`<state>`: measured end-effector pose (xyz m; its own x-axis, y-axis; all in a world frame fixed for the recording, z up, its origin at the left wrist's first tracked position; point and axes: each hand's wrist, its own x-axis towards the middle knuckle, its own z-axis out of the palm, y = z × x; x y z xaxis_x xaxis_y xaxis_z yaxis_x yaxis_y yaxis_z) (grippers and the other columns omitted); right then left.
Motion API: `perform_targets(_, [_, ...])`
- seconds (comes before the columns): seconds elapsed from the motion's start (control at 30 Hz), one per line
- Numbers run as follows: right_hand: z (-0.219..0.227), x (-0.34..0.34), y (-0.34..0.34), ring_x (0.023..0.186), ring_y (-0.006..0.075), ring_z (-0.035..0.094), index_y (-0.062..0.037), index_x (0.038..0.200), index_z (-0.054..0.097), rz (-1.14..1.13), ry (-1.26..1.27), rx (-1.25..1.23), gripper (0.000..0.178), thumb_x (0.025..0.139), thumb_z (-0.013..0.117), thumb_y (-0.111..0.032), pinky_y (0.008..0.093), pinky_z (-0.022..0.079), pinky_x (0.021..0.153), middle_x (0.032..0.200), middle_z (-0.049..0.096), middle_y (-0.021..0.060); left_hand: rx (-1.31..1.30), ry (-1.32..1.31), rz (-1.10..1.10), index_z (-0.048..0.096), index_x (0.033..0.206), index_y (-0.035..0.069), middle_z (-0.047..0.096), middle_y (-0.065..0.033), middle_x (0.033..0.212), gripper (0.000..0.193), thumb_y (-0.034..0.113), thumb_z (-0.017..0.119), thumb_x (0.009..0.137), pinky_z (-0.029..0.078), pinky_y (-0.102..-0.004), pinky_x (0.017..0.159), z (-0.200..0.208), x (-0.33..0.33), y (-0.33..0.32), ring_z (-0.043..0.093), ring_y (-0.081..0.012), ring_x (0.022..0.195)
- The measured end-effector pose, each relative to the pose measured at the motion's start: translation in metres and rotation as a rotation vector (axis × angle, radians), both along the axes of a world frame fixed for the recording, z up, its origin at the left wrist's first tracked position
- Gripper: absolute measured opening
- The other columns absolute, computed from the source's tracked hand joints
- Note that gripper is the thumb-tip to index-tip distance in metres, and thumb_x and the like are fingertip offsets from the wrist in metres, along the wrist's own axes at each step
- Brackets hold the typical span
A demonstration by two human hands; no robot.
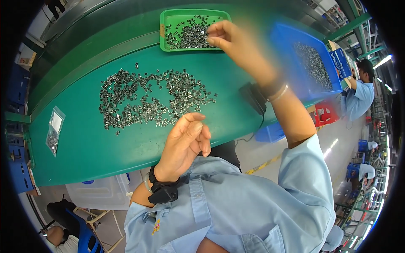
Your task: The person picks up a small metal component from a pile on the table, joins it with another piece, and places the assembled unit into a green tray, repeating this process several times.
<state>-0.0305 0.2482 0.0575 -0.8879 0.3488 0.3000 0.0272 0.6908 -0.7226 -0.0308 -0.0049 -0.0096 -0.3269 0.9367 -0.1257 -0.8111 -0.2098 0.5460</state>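
Note:
My right hand (230, 40) reaches over the right side of a green tray (163, 31), its thumb and fingers curled toward each other. A tiny bright spot shows at the fingertips; I cannot make out whether it is a held piece. Small shiny metal pieces (194, 37) lie heaped in the tray. My left hand (183, 143) hovers at the table's near edge, fingers bent and thumb against them; anything inside is hidden. Just beyond it, many loose metal pieces (181, 90) are spread over the green table (80, 154).
A clear plastic bag (55, 130) with small pieces lies at the left. On the right stands a blue bin (287, 46) of small metal pieces, with a dark object (252, 97) near my right wrist. A co-worker (360, 95) in light blue is farther right.

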Motion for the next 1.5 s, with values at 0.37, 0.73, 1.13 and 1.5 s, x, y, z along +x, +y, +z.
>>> perform_targets(0.37, [-0.038,0.068,-0.028,0.084,0.0228,0.059,-0.0048,0.093,0.061,0.097,-0.212,0.225,0.018,0.077,0.069,-0.01,0.0335,0.047,0.075,0.09,0.06,0.0065,0.058,-0.064,-0.127,0.045,0.116,0.005,0.058,-0.0093,0.085,0.021,0.016,0.044,0.098,0.047,-0.0288,0.058,-0.006,-0.007,-0.001,0.056,-0.0156,0.064])
perform_targets(0.73, [-0.03,0.087,-0.054,0.078,0.0264,0.055,-0.0074,0.085,0.062,0.147,-0.024,0.364,0.018,0.07,0.071,-0.006,0.0368,0.044,0.073,0.086,0.059,0.0056,-0.151,0.206,0.004,0.045,0.112,0.003,0.056,-0.009,0.085,0.021,0.017,0.047,0.097,0.047,-0.028,0.054,0.009,0.005,0.007,0.056,-0.0144,0.061])
perform_targets(1.13, [-0.021,0.117,-0.093,0.073,0.0242,0.056,-0.0066,0.084,0.062,0.19,0.207,0.269,0.022,0.065,0.075,-0.003,0.0341,0.044,0.063,0.082,0.059,0.0051,-0.08,0.138,-0.027,0.049,0.101,0.0,0.06,-0.0102,0.085,0.019,0.019,0.049,0.097,0.046,-0.0253,0.053,0.011,0.018,0.004,0.057,-0.0122,0.06])
perform_targets(1.5, [-0.033,0.129,-0.102,0.072,0.0236,0.057,-0.0058,0.085,0.063,0.147,0.274,0.207,0.023,0.066,0.074,0.0,0.032,0.045,0.061,0.08,0.059,0.006,-0.127,0.213,-0.011,0.05,0.096,0.003,0.061,-0.0086,0.081,0.017,0.019,0.052,0.096,0.045,-0.0247,0.053,0.014,0.025,0.0,0.057,-0.0122,0.06])
